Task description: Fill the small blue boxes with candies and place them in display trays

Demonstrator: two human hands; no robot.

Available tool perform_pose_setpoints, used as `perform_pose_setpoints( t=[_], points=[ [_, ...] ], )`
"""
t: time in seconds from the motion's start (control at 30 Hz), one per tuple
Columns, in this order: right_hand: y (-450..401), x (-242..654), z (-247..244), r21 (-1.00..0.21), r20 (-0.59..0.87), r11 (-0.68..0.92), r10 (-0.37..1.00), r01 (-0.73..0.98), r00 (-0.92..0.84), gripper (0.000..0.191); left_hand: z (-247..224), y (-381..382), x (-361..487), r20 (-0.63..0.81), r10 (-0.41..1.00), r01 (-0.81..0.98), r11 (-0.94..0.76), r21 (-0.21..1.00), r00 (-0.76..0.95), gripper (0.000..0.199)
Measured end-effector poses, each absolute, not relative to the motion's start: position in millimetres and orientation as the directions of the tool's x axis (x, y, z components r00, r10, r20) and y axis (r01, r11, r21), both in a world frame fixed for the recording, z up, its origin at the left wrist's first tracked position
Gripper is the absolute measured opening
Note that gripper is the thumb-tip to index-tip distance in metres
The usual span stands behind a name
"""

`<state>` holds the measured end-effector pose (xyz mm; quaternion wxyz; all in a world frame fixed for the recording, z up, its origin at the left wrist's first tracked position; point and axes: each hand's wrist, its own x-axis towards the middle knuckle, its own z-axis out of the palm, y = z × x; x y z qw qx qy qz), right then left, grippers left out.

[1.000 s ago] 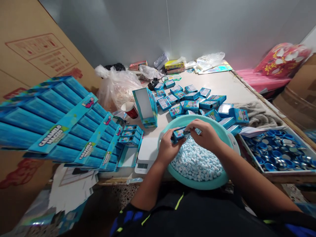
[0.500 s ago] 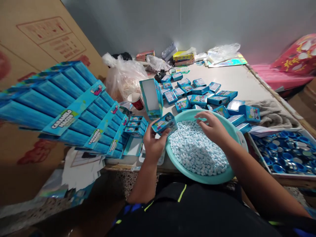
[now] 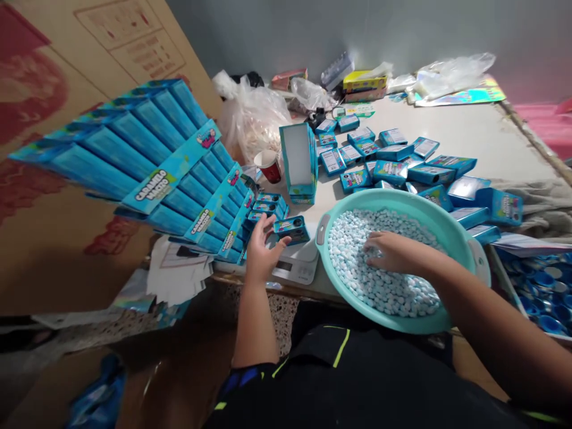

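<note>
My left hand [image 3: 263, 247] is open, thumb and fingers apart, just left of a small blue candy box [image 3: 291, 229]. That box stands upright on a white kitchen scale [image 3: 297, 269]; whether my thumb touches it I cannot tell. My right hand [image 3: 389, 251] is dipped into pale blue and white candies [image 3: 353, 238], its fingers curled and the tips partly hidden among them. The candies fill much of a turquoise basin [image 3: 333, 292]. Several filled-looking small boxes [image 3: 268, 205] stand in a row behind my left hand.
Blue display cartons [image 3: 165, 173] fan out at left before a big cardboard box [image 3: 111, 256]. Flat-stacked trays [image 3: 297, 161] and a paper cup [image 3: 268, 165] stand behind the scale. Several blue boxes [image 3: 388, 171] lie scattered beyond the basin. Blue caps [image 3: 543, 292] fill a white tray at right.
My left hand has set the small box on the scale and let go of it. My right hand has lowered into the candies. The view has shifted left.
</note>
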<state>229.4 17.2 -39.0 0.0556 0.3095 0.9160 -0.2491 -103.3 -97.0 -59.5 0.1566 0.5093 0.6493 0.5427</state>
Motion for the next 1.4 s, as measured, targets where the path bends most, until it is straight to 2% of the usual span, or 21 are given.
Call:
perform_pose_setpoints(
  t=[0.13, 0.23, 0.33, 0.4, 0.6, 0.8, 0.97, 1.03, 1.13, 1.2, 1.33, 1.4],
  points=[
    [19.3, 231.1, -41.6, -0.457, -0.296, 0.637, 0.549, 0.621, -0.781, 0.019, -50.8, -138.2, -112.4, 0.599, 0.540, 0.682, -0.063, 0.729, -0.591, 0.062],
    [19.5, 232.3, -40.1, -0.442, -0.326, 0.637, 0.542, 0.632, -0.774, 0.017, -64.9, -170.0, -129.5, 0.713, 0.324, 0.773, 0.115, 0.623, -0.622, 0.048],
    [19.2, 232.9, -40.2, -0.414, -0.347, 0.632, 0.556, 0.655, -0.755, 0.014, -88.7, -192.1, -147.2, 0.778, 0.264, 0.812, 0.327, 0.483, -0.569, 0.038],
    [19.7, 233.9, -42.0, -0.423, -0.341, 0.623, 0.563, 0.658, -0.752, 0.013, -103.9, -198.6, -153.6, 0.775, 0.284, 0.813, 0.359, 0.459, -0.564, 0.033],
    [24.6, 238.4, -45.4, -0.469, -0.304, 0.604, 0.575, 0.644, -0.760, 0.022, -126.5, -187.5, -141.0, 0.742, 0.361, 0.824, 0.295, 0.483, -0.565, 0.032],
    [23.9, 241.2, -46.5, -0.442, -0.311, 0.612, 0.580, 0.655, -0.752, 0.018, -101.3, -172.3, -137.2, 0.749, 0.373, 0.837, 0.244, 0.490, -0.547, 0.037],
    [19.8, 243.3, -48.1, -0.449, -0.280, 0.594, 0.617, 0.668, -0.736, 0.017, -79.7, -172.7, -143.3, 0.769, 0.264, 0.813, 0.190, 0.550, -0.582, 0.038],
    [18.6, 241.4, -45.7, -0.434, -0.296, 0.590, 0.621, 0.681, -0.726, 0.016, -80.1, -174.3, -137.3, 0.751, 0.275, 0.799, 0.163, 0.579, -0.600, 0.036],
    [15.3, 236.1, -39.4, -0.372, -0.341, 0.605, 0.616, 0.704, -0.710, 0.019, -83.7, -171.0, -118.5, 0.726, 0.343, 0.793, 0.114, 0.598, -0.596, 0.031],
    [10.3, 232.1, -34.2, -0.324, -0.367, 0.619, 0.615, 0.716, -0.698, 0.021, -82.7, -161.1, -104.0, 0.672, 0.446, 0.773, 0.074, 0.631, -0.591, 0.033],
    [-9.5, 227.4, -24.6, -0.238, -0.331, 0.692, 0.601, 0.681, -0.727, 0.027, -69.6, -123.5, -85.2, 0.525, 0.691, 0.765, 0.061, 0.642, -0.496, 0.076],
    [-22.2, 228.8, -22.4, -0.210, -0.283, 0.732, 0.589, 0.648, -0.757, 0.030, -61.8, -102.5, -83.5, 0.446, 0.771, 0.764, 0.081, 0.640, -0.455, 0.083]
  ],
)
